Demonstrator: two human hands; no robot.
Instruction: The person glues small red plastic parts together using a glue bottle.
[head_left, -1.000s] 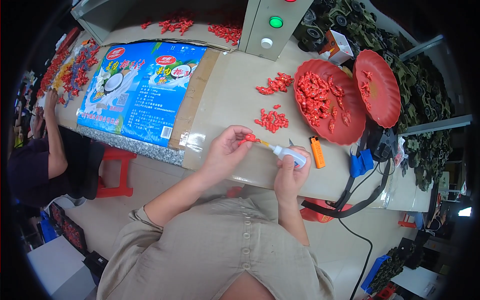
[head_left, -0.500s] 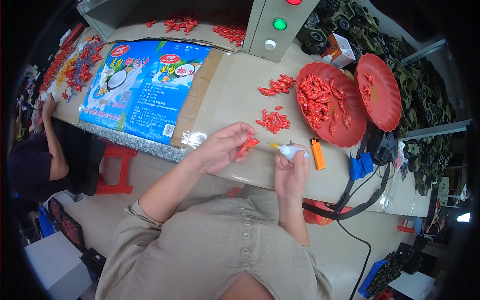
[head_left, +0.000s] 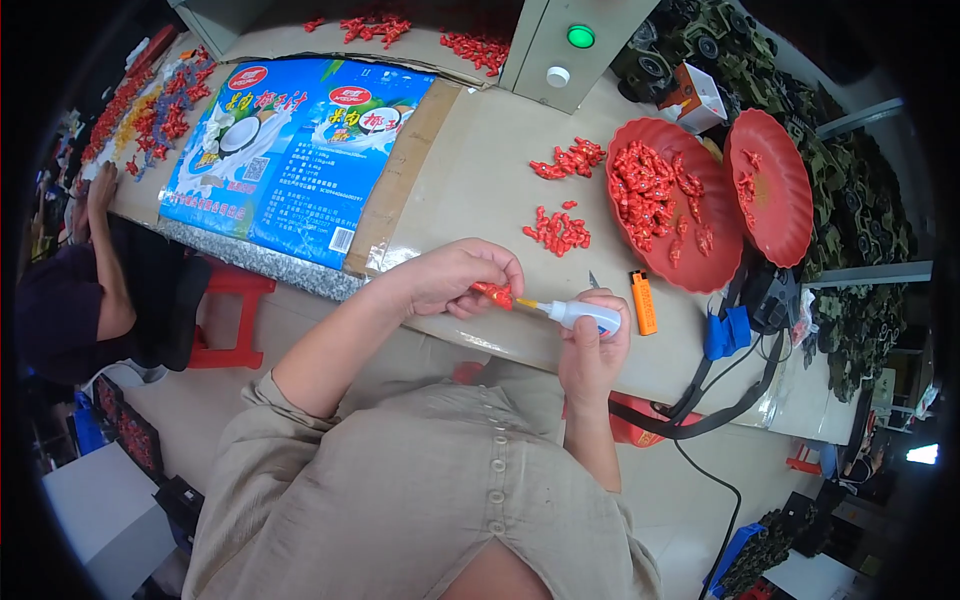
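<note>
Between the thumb and fingers of my left hand (head_left: 462,277) is a small red plastic figure (head_left: 493,293). My right hand (head_left: 595,352) is closed around a white glue bottle (head_left: 584,316) with a yellowish nozzle. The bottle lies nearly level, and its tip meets the right end of the figure or is very close to it. Both hands are over the table's near edge. Just beyond them lies a small pile of red pieces (head_left: 558,231), with another pile (head_left: 569,159) farther back. A thin pointed metal tip (head_left: 593,280) shows behind my right hand; the rest of it is hidden.
An orange lighter (head_left: 643,303) lies right of my right hand. Behind it are a red scalloped bowl (head_left: 728,262) of red pieces and a second red dish (head_left: 790,240). A flattened blue carton (head_left: 290,160) covers the left. A co-worker's arm (head_left: 112,265) reaches the table at far left.
My right hand has brought the bottle's nozzle to the red figure, and the bottle has levelled out. The figure has turned in my left fingers. The whole view has shifted slightly.
</note>
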